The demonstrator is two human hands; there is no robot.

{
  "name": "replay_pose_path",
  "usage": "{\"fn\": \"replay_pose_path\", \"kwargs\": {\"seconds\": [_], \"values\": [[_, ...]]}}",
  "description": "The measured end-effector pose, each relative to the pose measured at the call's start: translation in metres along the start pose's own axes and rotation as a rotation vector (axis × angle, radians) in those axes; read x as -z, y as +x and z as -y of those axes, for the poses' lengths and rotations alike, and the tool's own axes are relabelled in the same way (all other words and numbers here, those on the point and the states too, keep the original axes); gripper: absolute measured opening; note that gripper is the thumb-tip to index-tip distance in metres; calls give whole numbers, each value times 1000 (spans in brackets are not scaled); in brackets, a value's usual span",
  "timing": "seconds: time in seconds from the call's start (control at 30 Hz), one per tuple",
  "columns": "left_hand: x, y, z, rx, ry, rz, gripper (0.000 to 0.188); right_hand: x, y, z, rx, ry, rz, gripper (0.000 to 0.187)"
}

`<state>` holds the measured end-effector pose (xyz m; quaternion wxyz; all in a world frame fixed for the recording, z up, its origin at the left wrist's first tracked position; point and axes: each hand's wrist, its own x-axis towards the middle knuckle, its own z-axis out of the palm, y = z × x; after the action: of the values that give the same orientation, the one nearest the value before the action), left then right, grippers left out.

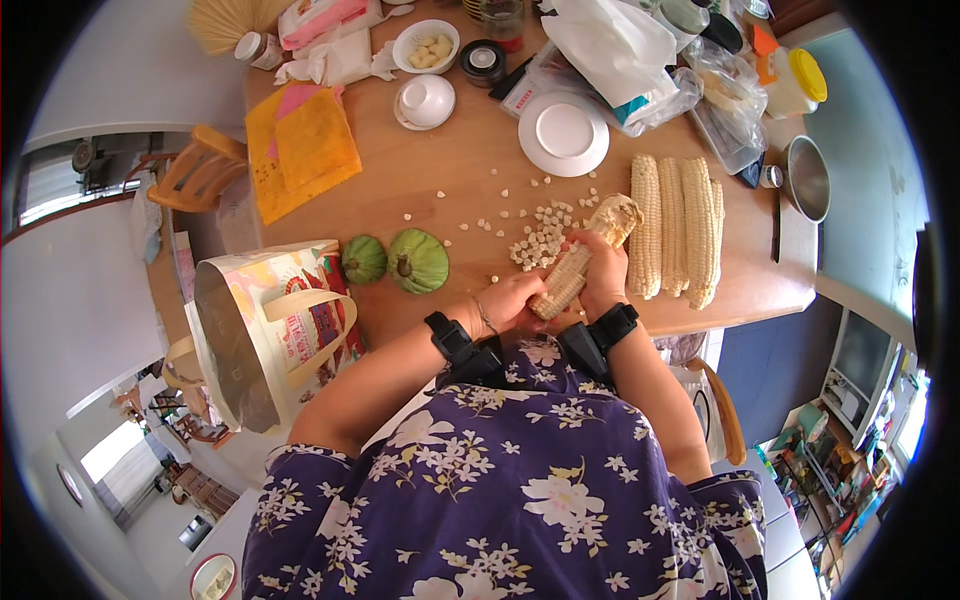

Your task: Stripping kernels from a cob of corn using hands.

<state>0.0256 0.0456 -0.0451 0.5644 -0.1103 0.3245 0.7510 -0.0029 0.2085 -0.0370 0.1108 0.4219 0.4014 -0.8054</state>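
Observation:
An ear of pale corn (566,280) is held at a tilt over the table's near edge, one end toward my body and a crumpled, husk-like tip at the far end. My right hand (604,272) wraps round its upper part. At the lower end my left hand (508,302) presses against the ear with its fingers bent; its fingertips are partly hidden. Just beyond the hands lies a heap of loose corn kernels (540,238), with more kernels scattered to the left. To the right of my right hand, several whole ears of corn (674,230) lie side by side.
Two green squashes (418,260) and a printed tote bag (270,330) stand at the left. Farther back are yellow cloths (305,145), a bowl of peeled cloves (426,47), a small white bowl (427,98), an upturned white plate (563,134) and plastic bags (610,45). A metal bowl (806,178) stands far right.

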Motion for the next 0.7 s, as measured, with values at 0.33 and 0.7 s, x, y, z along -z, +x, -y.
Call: {"fn": "replay_pose_path", "kwargs": {"seconds": [0.33,0.7], "values": [[-18,-8,-17,27,-126,7,44,11,4,6,-117,65,-16,14],[-18,-4,-10,-33,244,-184,37,6,7,-4,59,104,-107,14]]}}
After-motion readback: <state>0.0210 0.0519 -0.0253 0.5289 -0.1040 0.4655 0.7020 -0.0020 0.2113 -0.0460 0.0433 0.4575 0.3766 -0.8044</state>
